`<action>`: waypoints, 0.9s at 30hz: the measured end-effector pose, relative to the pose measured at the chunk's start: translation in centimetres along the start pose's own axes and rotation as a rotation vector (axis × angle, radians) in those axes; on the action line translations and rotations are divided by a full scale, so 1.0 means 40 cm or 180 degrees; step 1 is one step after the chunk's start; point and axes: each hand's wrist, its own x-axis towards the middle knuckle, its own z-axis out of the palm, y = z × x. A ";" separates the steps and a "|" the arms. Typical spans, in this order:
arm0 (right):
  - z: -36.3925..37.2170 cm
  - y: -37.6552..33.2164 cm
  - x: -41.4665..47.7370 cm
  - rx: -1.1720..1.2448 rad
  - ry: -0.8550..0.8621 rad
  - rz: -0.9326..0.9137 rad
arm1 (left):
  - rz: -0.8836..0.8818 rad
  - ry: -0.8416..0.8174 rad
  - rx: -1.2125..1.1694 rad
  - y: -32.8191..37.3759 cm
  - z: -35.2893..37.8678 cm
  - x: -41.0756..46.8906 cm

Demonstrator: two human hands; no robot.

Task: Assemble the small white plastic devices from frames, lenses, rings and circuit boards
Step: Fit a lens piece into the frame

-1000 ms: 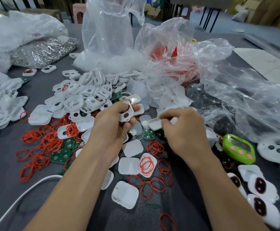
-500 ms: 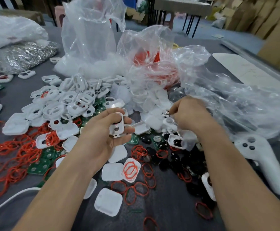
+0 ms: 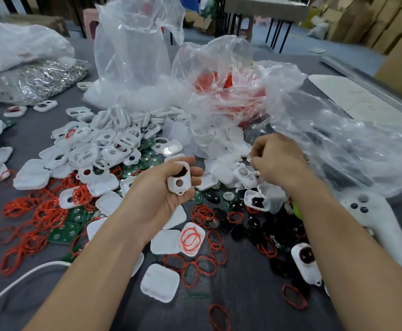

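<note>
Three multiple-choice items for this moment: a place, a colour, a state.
1. Where is the two-hole white frame? A in the left hand's grip; B in a drawer; C on a chair.
2. What colour are the loose rings on the table? A blue; B orange-red; C purple.
3. How are the left hand's fingers? A flat on the table; B curled round the frame; C spread, empty.
Key: 1 A, the hand holds it above the parts; 2 B, orange-red loops lie across the table; 3 B, thumb and fingers enclose the frame.
</note>
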 end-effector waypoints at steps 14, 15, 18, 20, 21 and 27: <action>-0.009 -0.039 0.019 -0.0176 -0.0555 0.0024 | -0.0282 -0.0222 -0.0303 -0.001 0.009 -0.001; -0.007 -0.043 0.018 -0.0170 -0.0521 0.0025 | -0.0289 -0.0221 -0.0303 -0.002 0.009 -0.001; 0.004 -0.056 0.016 -0.0274 -0.0478 0.0044 | -0.0321 -0.0217 -0.0346 -0.003 0.011 0.001; 0.009 -0.067 0.017 -0.0337 -0.0480 0.0035 | -0.0343 -0.0206 -0.0371 -0.001 0.010 0.001; 0.008 -0.072 0.016 -0.0367 -0.0489 0.0034 | -0.0354 -0.0202 -0.0388 0.001 0.010 0.000; -0.027 -0.055 -0.028 -0.0140 0.0256 0.0090 | -0.0408 -0.0208 -0.0534 0.007 0.013 -0.007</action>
